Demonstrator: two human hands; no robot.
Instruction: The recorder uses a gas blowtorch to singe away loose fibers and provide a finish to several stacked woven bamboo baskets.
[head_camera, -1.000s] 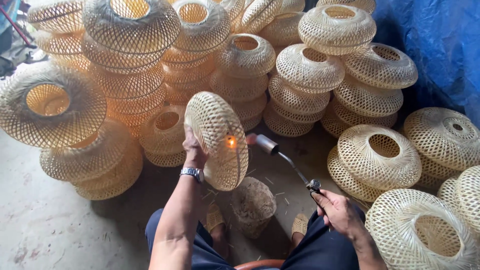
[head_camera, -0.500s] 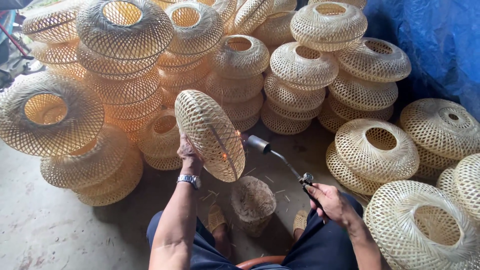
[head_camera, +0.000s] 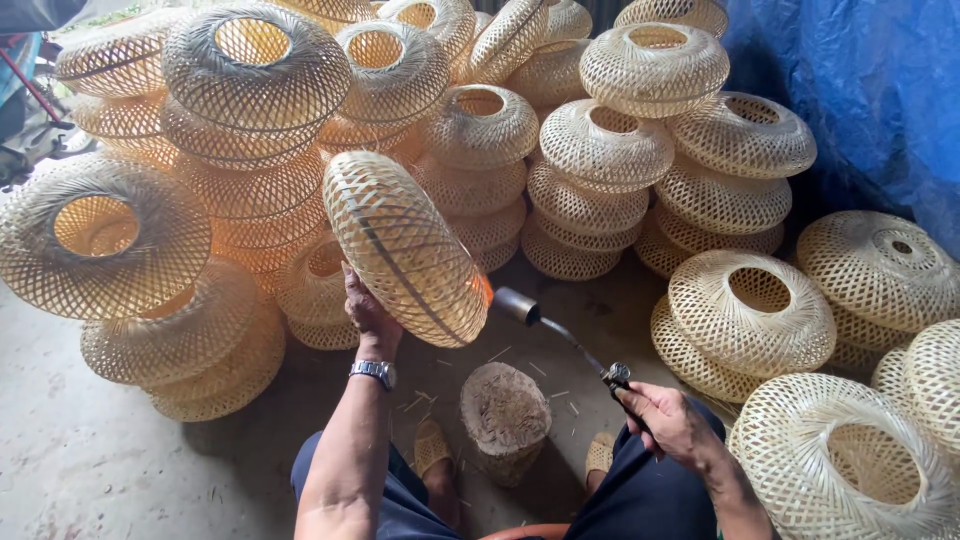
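Between the seated person's knees and the wall of stacked baskets, a woven bamboo lampshade (head_camera: 405, 250) is held up at a tilt, its flat oval face turned toward us. Their left hand (head_camera: 368, 312) grips it from below and behind, fingers curled around the lower rim, with a metal wristwatch (head_camera: 373, 372) on that wrist. Off to the right and lower, the right hand (head_camera: 668, 420) is closed around the handle of a gas torch (head_camera: 560, 335); its thin pipe runs up and left to a metal nozzle, and a small orange flame sits right at the shade's right edge, touching or nearly so. Below the shade, between the person's sandalled feet, stands a short wooden stump (head_camera: 503, 412) on the concrete floor (head_camera: 80, 470), with bits of bamboo scattered about it. Stacks of finished shades (head_camera: 255, 130) crowd the space behind and to the left; more stacks (head_camera: 745, 310) lie at the right, in front of a blue tarpaulin (head_camera: 860, 90).
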